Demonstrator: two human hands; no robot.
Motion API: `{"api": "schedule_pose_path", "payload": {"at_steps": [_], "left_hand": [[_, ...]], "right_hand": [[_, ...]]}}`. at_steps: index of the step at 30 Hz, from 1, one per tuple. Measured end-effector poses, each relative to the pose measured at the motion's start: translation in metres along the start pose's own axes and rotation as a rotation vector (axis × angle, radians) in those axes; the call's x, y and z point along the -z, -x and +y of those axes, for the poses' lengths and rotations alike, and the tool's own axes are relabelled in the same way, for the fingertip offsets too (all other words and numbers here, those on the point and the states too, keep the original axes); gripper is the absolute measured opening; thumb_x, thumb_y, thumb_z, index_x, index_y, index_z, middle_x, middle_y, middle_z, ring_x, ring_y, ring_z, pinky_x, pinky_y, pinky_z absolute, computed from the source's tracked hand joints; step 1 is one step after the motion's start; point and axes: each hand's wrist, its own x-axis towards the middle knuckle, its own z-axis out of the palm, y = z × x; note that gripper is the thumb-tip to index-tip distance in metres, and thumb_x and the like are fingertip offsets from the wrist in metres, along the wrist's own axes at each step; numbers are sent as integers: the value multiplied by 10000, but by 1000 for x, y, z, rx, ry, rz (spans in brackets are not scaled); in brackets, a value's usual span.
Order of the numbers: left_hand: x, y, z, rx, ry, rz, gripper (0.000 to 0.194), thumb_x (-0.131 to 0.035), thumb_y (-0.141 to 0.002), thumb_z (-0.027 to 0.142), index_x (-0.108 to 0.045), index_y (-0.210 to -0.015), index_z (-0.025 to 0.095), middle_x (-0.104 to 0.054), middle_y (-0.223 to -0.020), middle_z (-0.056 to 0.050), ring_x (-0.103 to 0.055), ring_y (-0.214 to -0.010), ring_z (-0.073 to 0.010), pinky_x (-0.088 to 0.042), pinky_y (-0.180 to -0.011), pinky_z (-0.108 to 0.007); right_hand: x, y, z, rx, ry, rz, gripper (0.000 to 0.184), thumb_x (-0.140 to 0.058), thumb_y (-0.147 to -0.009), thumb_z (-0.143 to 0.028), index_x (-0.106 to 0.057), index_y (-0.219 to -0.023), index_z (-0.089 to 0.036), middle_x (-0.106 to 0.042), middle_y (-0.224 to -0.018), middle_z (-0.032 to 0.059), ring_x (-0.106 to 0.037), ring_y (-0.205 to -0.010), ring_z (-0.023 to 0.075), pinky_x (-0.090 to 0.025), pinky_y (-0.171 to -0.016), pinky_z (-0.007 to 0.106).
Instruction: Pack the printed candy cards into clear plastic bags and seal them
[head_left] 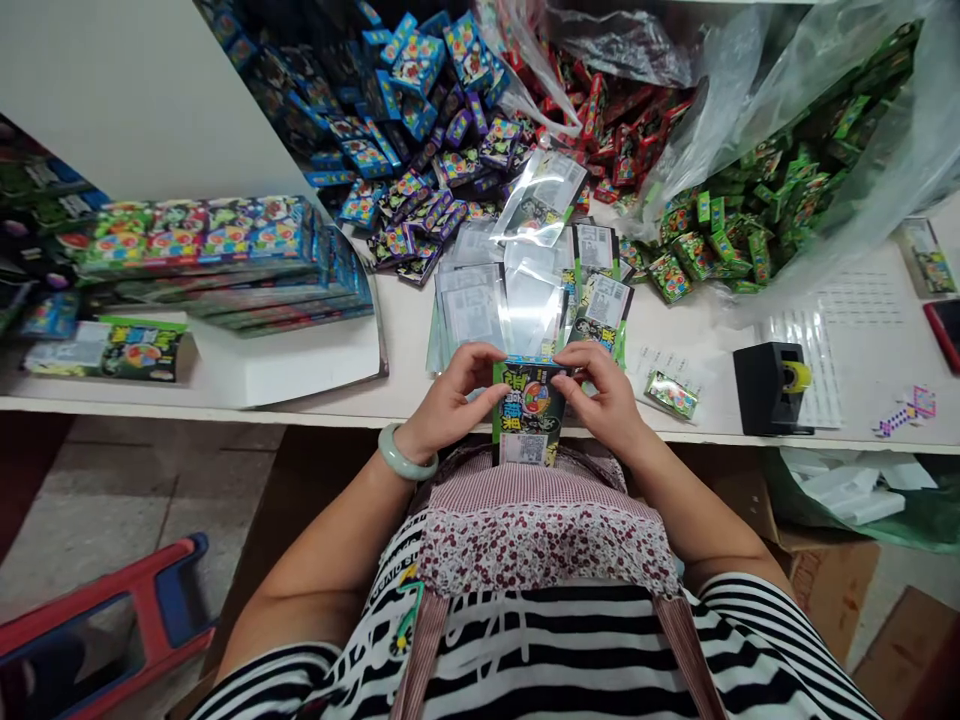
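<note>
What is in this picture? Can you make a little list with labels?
left hand: left hand grips the green-and-black printed packet at its top left
right hand: right hand pinches its top right
table: white tabletop
piles: small blue boxes, small green boxes, clear plastic sleeves
right side: black tape dispenser

A glossy printed card packet in clear, shiny plastic film sits between the left hand and the right hand. Just beyond the hands lie smooth, see-through plastic sleeves on a matt white desk. A polished, jade-like bangle circles the left wrist. Right of the right hand stands a matt black plastic tape dispenser. Crinkled clear plastic bags gleam farther off.
</note>
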Motion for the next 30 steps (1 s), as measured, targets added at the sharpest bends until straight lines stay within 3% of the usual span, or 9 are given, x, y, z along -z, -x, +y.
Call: {"api": "schedule_pose_path", "payload": {"at_steps": [4,8,15,20,22,24,28,30], "left_hand": [[-3,0,-3,4,37,-11,403,-649,-916,232,-508,-1288,294,-603,-1139,-45,-639,-1021,-149,-575,-905,-291],[-2,-1,-1,4,3,-13,446,-657,-910,245,-520,-1331,298,-625,-1175,-55,-646,-1010,-152,-577,-882,-293],[-3,-15,9,-48,-153,12,134,-685,-891,291,-699,-994,205,-673,-917,-45,-647,-873,-155,-556,-757,-283],[-2,-21,7,-43,-162,23,103,-709,-860,255,-715,-960,231,-685,-886,-19,-647,-836,-153,-553,-736,-287],[0,-24,3,-61,-160,18,109,-720,-835,208,-712,-935,249,-686,-863,1,-645,-802,-146,-545,-683,-270],[1,-25,-1,-78,-156,29,127,-725,-810,169,-703,-898,258,-686,-839,16,-647,-782,-146,-537,-658,-265],[-2,-24,-4,-81,-146,109,168,-732,-762,133,-681,-864,257,-690,-841,26,-652,-804,-147,-535,-711,-271],[-4,-24,-5,-70,-146,147,185,-735,-745,134,-675,-871,254,-687,-846,27,-649,-810,-141,-528,-727,-262]], "right_hand": [[-1,0,-1,-41,5,-19,177,-572,-932,-242,-613,-1102,-260,-637,-1086,68,-613,-946,188,-527,-664,315],[0,-2,-2,-21,-9,-25,121,-570,-927,-249,-635,-1029,-258,-645,-1036,59,-605,-992,200,-515,-678,315],[-5,-2,4,61,-10,-23,98,-540,-946,-225,-637,-960,-229,-644,-961,49,-601,-967,185,-505,-857,368],[-4,1,7,-43,-93,-82,196,-526,-956,-345,-647,-1047,-219,-661,-1084,65,-600,-1054,176,-512,-884,327],[16,3,17,-130,-151,-94,278,-556,-934,-388,-633,-1134,-211,-645,-1181,74,-613,-1055,165,-524,-857,295],[49,10,35,-262,-105,9,297,-581,-910,-374,-639,-1141,-195,-657,-1175,74,-632,-1022,165,-526,-855,292],[128,31,80,-581,356,313,213,-536,-902,-196,-694,-1038,-155,-694,-1084,92,-641,-926,181,-502,-887,328],[152,37,97,-669,552,275,223,-544,-895,-165,-714,-1039,-150,-691,-1092,105,-638,-956,196,-480,-926,336]]}}
